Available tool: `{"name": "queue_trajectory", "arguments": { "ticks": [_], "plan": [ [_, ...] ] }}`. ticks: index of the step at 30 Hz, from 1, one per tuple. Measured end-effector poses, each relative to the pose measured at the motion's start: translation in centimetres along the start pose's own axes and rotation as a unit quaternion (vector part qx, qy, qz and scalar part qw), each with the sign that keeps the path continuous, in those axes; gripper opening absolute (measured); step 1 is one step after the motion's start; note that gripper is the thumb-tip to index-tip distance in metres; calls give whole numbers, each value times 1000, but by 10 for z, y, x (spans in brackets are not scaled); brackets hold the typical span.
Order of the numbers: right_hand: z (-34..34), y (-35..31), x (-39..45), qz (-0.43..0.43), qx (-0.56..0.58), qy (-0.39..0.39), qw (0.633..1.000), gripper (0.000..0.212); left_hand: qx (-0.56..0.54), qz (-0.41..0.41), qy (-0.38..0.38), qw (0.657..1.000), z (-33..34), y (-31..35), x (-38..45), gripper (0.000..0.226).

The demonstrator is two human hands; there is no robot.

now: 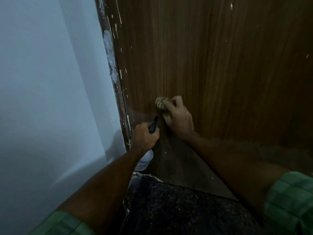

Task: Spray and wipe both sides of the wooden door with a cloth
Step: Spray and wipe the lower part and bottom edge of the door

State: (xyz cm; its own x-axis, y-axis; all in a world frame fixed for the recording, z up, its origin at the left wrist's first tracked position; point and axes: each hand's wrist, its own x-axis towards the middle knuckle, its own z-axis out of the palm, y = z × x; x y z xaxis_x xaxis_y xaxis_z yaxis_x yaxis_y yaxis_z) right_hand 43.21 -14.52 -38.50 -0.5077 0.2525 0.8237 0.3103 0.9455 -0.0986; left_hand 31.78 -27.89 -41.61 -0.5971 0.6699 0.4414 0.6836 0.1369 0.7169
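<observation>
One left hand (144, 139) grips one spray bottle (146, 160) near the wooden door's (211, 65) lower left edge; one right hand (178, 118) clutches one cloth (160, 103) against it.

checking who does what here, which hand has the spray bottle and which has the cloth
The left hand grips the spray bottle, its black nozzle pointing at the wooden door. The right hand holds the striped cloth against the door.

Cloth (161, 103) against wooden door (211, 65)
</observation>
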Motion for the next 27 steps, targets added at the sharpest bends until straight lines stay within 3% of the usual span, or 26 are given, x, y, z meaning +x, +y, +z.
{"name": "queue_trajectory", "arguments": {
  "ticks": [2,4,6,7,8,11,13,15,18,20,22,24,27],
  "plan": [
    [6,-4,0,3,-25,-2,1000,56,2,-3,4,1000,-1,-7,0,36],
    [19,1,-19,-75,-90,-142,983,58,2,-17,6,1000,-1,-12,-1,35],
    [33,5,-38,-135,-154,-321,925,60,3,-31,9,999,-3,-14,-3,34],
    [37,6,-40,-135,-156,-354,912,60,2,-34,5,999,-5,-14,-2,33],
    [39,4,-35,-122,-132,-331,926,61,2,-35,-1,999,-7,-14,-1,32],
    [36,-20,-2,-44,-26,-115,992,55,6,-34,14,999,-20,-12,7,31],
    [36,-30,17,13,19,-10,1000,54,7,-34,44,998,-27,-15,9,32],
    [44,-34,15,1,-16,-37,999,58,19,-45,61,997,-31,-21,7,33],
    [65,-29,-17,-133,-125,-252,951,59,5,-61,68,996,-34,-33,4,26],
    [69,-25,-23,-126,-117,-317,933,61,-4,-67,70,995,-36,-34,3,24],
    [63,-30,-6,-76,-60,-238,967,62,-6,-69,71,995,-39,-32,2,27],
    [52,-42,18,-7,-1,-100,995,61,-2,-73,66,995,-40,-32,1,30],
    [43,-58,55,43,67,29,996,56,6,-116,59,991,-40,-37,-2,30]
  ]
}}
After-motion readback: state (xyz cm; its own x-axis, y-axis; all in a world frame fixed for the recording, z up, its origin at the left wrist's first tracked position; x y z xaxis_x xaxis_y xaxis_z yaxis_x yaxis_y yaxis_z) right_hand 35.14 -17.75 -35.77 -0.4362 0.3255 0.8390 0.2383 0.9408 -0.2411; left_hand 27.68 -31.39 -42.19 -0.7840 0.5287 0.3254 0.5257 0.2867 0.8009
